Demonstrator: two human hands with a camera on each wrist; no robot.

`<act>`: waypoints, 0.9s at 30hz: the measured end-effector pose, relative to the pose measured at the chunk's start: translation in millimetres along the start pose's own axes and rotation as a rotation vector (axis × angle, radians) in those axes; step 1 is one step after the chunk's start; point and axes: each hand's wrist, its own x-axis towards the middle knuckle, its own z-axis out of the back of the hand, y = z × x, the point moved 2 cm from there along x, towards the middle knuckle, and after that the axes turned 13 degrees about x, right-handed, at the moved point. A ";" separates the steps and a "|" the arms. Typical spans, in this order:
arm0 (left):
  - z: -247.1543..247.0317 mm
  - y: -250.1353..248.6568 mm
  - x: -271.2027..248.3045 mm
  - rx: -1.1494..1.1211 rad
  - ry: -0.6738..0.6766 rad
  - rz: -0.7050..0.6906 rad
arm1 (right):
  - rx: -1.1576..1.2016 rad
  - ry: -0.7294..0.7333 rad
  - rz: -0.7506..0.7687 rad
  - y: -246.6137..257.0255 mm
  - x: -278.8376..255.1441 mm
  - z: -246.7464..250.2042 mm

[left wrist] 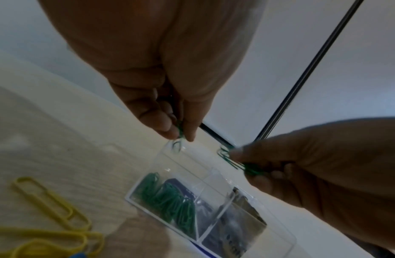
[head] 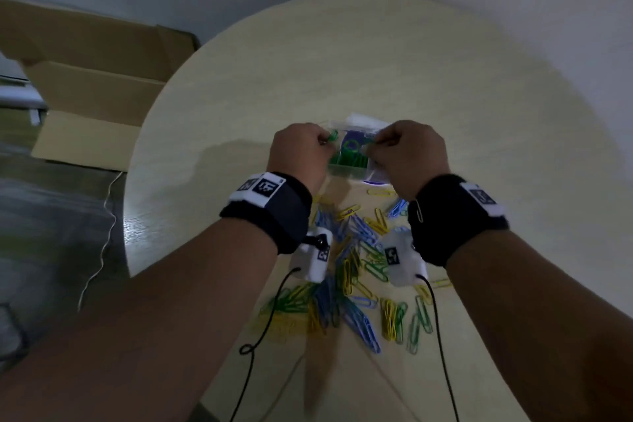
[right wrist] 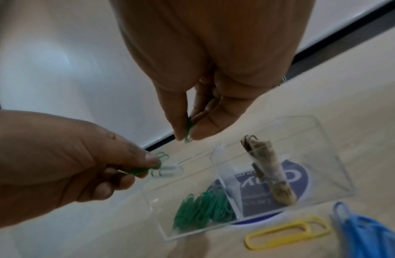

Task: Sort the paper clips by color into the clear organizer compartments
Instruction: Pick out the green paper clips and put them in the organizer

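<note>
The clear organizer (head: 349,169) lies mid-table, its near left compartment full of green clips (right wrist: 205,207). Both hands hover just above it. My left hand (head: 325,142) pinches green paper clips (right wrist: 152,165) between thumb and fingers over the organizer's left side. My right hand (head: 375,144) pinches a green clip (right wrist: 188,132) over the middle. A rolled paper scrap (right wrist: 267,174) sits in the right compartment. The loose pile of blue, yellow and green clips (head: 352,277) lies nearer me, under my wrists.
The round pale table (head: 376,62) ends near a white wall behind. An open cardboard box (head: 96,79) and a white cable (head: 106,233) are on the floor to the left. A yellow clip (right wrist: 287,233) and blue clips (right wrist: 364,233) lie beside the organizer.
</note>
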 end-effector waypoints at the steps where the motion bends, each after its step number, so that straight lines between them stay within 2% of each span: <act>1: -3.5 -0.9 2.1 -0.006 0.011 0.016 | 0.005 0.023 -0.001 2.3 2.7 -1.5; 4: 0.0 1.3 0.0 -0.101 -0.045 0.006 | 0.017 -0.014 0.049 1.2 -3.4 7.7; 7: 10.9 11.2 -24.6 -0.040 -0.136 -0.115 | -0.056 -0.087 0.117 -25.2 -29.9 30.3; 8: 9.5 14.6 -38.1 0.017 -0.106 -0.191 | -0.108 -0.077 0.126 -38.9 -40.4 35.0; 10: -3.9 20.7 -70.4 0.116 0.041 -0.378 | -0.218 0.003 0.121 -67.6 -63.0 35.3; 12: -28.7 29.2 -100.3 0.269 0.241 -0.530 | -0.368 0.150 0.194 -88.1 -87.8 25.6; 13: -38.3 34.9 -111.6 0.347 0.310 -0.562 | -0.449 0.238 0.244 -95.1 -100.5 17.5; 14: -44.0 42.0 -119.5 0.403 0.340 -0.568 | -0.512 0.318 0.276 -100.1 -113.0 9.1; 16: -43.1 53.1 -125.1 0.437 0.317 -0.541 | -0.573 0.421 0.277 -106.5 -132.1 -3.2; 19: -33.7 61.9 -120.0 0.449 0.264 -0.467 | -0.558 0.456 0.251 -110.9 -147.9 -9.3; 21: -28.1 61.1 -117.0 0.426 0.216 -0.438 | -0.493 0.410 0.282 -108.4 -146.5 -4.2; 23: -24.5 54.7 -116.2 0.388 0.150 -0.429 | -0.391 0.260 0.318 -105.1 -135.1 9.6; 25: -25.0 45.4 -117.4 0.358 0.089 -0.486 | -0.278 0.092 0.323 -104.7 -117.2 24.9; 27: -32.0 38.7 -123.8 0.329 0.111 -0.600 | -0.236 0.022 0.283 -102.4 -97.7 31.2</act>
